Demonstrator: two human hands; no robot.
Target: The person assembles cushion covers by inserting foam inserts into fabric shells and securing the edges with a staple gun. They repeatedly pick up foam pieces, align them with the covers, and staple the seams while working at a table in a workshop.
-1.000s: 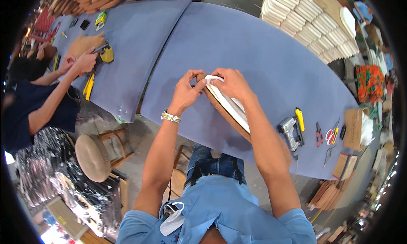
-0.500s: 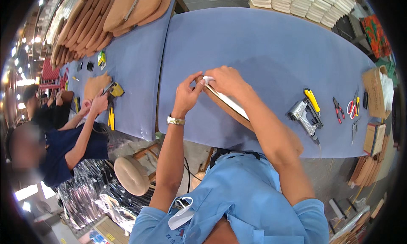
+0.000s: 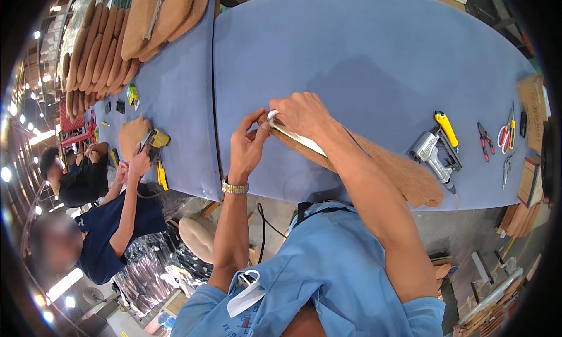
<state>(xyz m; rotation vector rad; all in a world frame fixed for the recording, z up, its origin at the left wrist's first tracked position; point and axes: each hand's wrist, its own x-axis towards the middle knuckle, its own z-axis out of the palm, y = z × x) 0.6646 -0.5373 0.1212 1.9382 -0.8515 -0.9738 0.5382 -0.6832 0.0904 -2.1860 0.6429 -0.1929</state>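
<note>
A long brown fabric-covered cushion with a white inner layer along its open edge lies slantwise over the blue table, beneath my right forearm. My left hand pinches its far left end, thumb on the edge and fingers behind. Just beside it, my right hand is closed on the same end, where a bit of white material shows by the fingers. The right fingertips are partly hidden. To the right of the cushion lies a silver staple gun, apart from both hands.
Right of the staple gun are a yellow-handled tool, red-handled pliers, scissors and a cardboard box. Stacked brown cushions stand far left. At left, a co-worker's hand holds a yellow-and-black tool.
More of the cushion's brown face now shows beyond my right forearm. Both hands stay at its left end, slightly further left in view. The whole view has shifted a little.
</note>
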